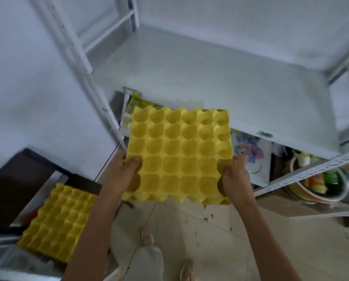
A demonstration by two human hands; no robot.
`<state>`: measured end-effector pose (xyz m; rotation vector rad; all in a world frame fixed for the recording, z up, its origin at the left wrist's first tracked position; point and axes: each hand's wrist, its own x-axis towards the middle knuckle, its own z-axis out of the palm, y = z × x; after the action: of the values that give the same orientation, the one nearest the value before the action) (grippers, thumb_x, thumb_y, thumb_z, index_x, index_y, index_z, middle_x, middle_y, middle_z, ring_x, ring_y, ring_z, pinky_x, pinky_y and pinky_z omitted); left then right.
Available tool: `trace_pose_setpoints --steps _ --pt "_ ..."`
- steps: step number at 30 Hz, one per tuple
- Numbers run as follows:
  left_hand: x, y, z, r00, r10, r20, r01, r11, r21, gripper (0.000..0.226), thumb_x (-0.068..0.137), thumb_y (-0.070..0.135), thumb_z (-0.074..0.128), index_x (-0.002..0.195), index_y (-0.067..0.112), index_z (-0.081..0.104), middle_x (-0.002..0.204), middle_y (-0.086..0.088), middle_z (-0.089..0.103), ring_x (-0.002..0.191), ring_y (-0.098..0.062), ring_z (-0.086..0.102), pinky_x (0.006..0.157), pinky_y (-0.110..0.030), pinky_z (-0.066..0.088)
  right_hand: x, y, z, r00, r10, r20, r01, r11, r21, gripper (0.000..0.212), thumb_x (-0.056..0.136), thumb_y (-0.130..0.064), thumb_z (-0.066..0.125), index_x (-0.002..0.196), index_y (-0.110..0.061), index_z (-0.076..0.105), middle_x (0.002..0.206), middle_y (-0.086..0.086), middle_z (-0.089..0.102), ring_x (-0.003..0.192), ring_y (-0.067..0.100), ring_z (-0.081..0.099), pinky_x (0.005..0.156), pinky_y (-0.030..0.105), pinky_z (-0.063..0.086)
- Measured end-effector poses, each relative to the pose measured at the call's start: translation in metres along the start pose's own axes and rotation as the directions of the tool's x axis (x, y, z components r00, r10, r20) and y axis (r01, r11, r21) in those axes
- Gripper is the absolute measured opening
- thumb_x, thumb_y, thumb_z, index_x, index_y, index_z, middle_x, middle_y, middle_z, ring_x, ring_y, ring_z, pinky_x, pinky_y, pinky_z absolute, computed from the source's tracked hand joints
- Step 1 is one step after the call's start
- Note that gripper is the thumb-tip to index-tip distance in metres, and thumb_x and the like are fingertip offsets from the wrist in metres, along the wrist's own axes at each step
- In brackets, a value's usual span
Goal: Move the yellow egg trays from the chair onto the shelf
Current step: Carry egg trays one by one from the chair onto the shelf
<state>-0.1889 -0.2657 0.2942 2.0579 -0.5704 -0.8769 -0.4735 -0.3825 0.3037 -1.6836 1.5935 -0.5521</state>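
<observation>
A yellow egg tray (179,155) hangs in the air in front of the white metal shelf (200,78), its far edge just over the shelf's front lip. My left hand (127,171) grips its left edge with the thumb on top. My right hand (235,177) grips the right edge the same way. A second yellow egg tray (58,222) lies on the dark chair (11,183) at the lower left, partly hidden behind my left forearm.
The shelf board is bare and grey, with white uprights at left (74,57) and right. Below it a lower level holds bowls (319,183), packets and papers. A perforated white rail (311,173) juts out at right. My feet stand on a tiled floor.
</observation>
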Motion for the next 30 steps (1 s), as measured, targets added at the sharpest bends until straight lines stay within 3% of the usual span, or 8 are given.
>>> trace_pose_setpoints --steps 3,6,10,14,16,18,24,30 --pt "-0.022 0.03 -0.008 0.998 -0.002 0.067 0.007 0.996 -0.084 0.026 0.091 0.049 0.06 0.111 0.034 0.064 0.108 0.008 0.068 0.097 -0.016 0.065 0.082 -0.041 0.055 -0.013 -0.008 -0.031 0.997 -0.008 -0.075 0.009 1.0 0.013 0.022 0.094 -0.002 0.043 0.107 -0.02 0.039 0.082 -0.006 0.056 0.072 0.008 0.051 0.054 0.03 0.035" --pt "-0.029 0.053 -0.017 0.998 -0.019 0.057 0.026 0.99 -0.135 0.028 0.093 0.048 0.057 0.114 0.031 0.065 0.113 0.004 0.068 0.104 -0.023 0.065 0.093 -0.05 0.054 -0.016 -0.018 -0.045 0.992 -0.005 -0.126 0.01 0.999 0.037 0.022 0.095 -0.01 0.047 0.107 -0.027 0.045 0.084 -0.011 0.058 0.075 0.004 0.053 0.055 0.027 0.035" --pt "-0.022 0.067 -0.035 1.0 0.006 0.028 -0.001 0.984 -0.179 0.024 0.095 0.044 0.057 0.108 0.028 0.067 0.11 0.002 0.07 0.104 -0.023 0.065 0.094 -0.052 0.053 -0.013 -0.042 -0.04 0.983 0.003 -0.181 0.015 0.995 0.1 0.013 0.095 -0.015 0.052 0.102 -0.026 0.054 0.086 -0.011 0.064 0.078 0.006 0.058 0.058 0.024 0.039" --pt "0.001 0.067 -0.054 0.994 -0.002 -0.105 -0.02 0.979 -0.204 0.014 0.09 0.044 0.066 0.096 0.032 0.063 0.103 0.011 0.064 0.095 -0.014 0.061 0.075 -0.036 0.05 -0.007 -0.067 -0.022 0.987 0.013 -0.158 0.009 0.99 0.141 0.011 0.096 -0.018 0.054 0.093 -0.028 0.054 0.085 -0.008 0.065 0.08 0.013 0.06 0.058 0.028 0.04" --pt "0.016 0.066 -0.062 0.989 -0.027 -0.144 -0.006 0.974 -0.227 0.015 0.087 0.043 0.071 0.092 0.032 0.062 0.101 0.011 0.061 0.094 -0.015 0.058 0.077 -0.038 0.049 -0.001 -0.078 -0.013 0.989 0.017 -0.145 0.008 0.986 0.169 0.01 0.095 -0.019 0.055 0.092 -0.028 0.056 0.085 -0.007 0.066 0.081 0.015 0.062 0.06 0.031 0.042" --pt "0.03 0.065 -0.068 0.99 -0.02 -0.137 -0.012 0.974 -0.225 0.015 0.085 0.042 0.073 0.09 0.03 0.065 0.098 0.013 0.062 0.094 -0.016 0.059 0.082 -0.04 0.05 0.005 -0.086 -0.004 0.989 0.027 -0.147 0.002 0.982 0.191 0.007 0.095 -0.023 0.055 0.094 -0.029 0.059 0.085 -0.007 0.067 0.082 0.016 0.062 0.062 0.033 0.044" --pt "0.067 0.067 -0.079 0.992 -0.031 -0.126 0.003 0.977 -0.215 0.017 0.082 0.042 0.075 0.085 0.027 0.067 0.093 0.016 0.062 0.09 -0.005 0.056 0.074 -0.035 0.045 0.018 -0.099 0.024 0.986 0.044 -0.16 -0.004 0.97 0.242 0.009 0.096 -0.025 0.051 0.09 -0.022 0.057 0.083 0.005 0.066 0.076 0.027 0.06 0.064 0.038 0.046" --pt "0.125 0.082 -0.078 0.995 -0.036 -0.093 0.019 0.983 -0.181 0.011 0.086 0.037 0.069 0.084 0.027 0.067 0.095 0.005 0.069 0.091 -0.018 0.064 0.073 -0.035 0.049 0.066 -0.109 0.052 0.985 0.1 -0.137 -0.061 0.963 0.263 0.015 0.097 -0.021 0.05 0.085 -0.014 0.054 0.078 0.007 0.062 0.068 0.024 0.051 0.059 0.035 0.04"
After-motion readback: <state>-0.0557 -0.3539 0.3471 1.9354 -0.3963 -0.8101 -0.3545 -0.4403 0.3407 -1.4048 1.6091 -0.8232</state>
